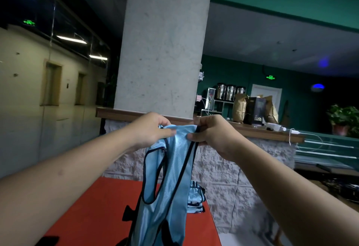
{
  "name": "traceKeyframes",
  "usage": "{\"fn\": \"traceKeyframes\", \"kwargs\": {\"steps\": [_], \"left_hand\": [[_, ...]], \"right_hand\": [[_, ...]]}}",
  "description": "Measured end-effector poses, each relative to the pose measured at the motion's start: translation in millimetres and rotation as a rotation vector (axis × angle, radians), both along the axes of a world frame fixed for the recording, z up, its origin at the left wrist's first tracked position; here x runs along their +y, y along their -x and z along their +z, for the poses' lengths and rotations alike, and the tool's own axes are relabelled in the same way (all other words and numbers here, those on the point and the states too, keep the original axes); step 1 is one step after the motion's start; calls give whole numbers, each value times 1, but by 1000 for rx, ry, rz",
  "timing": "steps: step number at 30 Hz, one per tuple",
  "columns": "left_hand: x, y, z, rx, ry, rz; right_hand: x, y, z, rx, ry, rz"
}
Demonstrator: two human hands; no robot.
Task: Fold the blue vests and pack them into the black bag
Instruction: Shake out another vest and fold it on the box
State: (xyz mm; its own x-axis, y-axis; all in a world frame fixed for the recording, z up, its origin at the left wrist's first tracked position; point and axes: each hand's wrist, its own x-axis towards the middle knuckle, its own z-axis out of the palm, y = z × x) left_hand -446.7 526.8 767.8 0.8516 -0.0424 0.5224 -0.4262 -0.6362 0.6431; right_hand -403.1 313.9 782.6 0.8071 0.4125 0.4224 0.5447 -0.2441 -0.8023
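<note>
A light blue vest (171,183) with black trim hangs in the air in front of me, over the red table (93,206). My left hand (151,129) and my right hand (211,131) both pinch its top edge at the shoulder straps, close together. Behind the hanging vest, a stack of folded blue vests (196,197) lies at the table's far right corner. Black shapes (128,214) show behind the vest's lower part; I cannot tell whether they belong to the black bag.
A thick concrete pillar (163,41) rises straight ahead behind a wood-topped stone counter (252,131). Paper bags (240,109), metal canisters (229,91) and a white charger with cable (275,128) sit on and behind the counter. A dark object (48,240) lies at the table's near left.
</note>
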Motion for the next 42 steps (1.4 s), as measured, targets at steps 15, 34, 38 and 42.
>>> {"fn": "traceKeyframes", "kwargs": {"steps": [15, 34, 38, 42], "left_hand": [[4, 22, 26, 117, 67, 4], [2, 36, 42, 308, 369, -168], [-6, 36, 43, 183, 323, -57], [-9, 35, 47, 153, 339, -55]], "right_hand": [[6, 23, 7, 12, 108, -58], [3, 26, 5, 28, -13, -144], [4, 29, 7, 137, -146, -16], [6, 25, 6, 287, -341, 159]]}}
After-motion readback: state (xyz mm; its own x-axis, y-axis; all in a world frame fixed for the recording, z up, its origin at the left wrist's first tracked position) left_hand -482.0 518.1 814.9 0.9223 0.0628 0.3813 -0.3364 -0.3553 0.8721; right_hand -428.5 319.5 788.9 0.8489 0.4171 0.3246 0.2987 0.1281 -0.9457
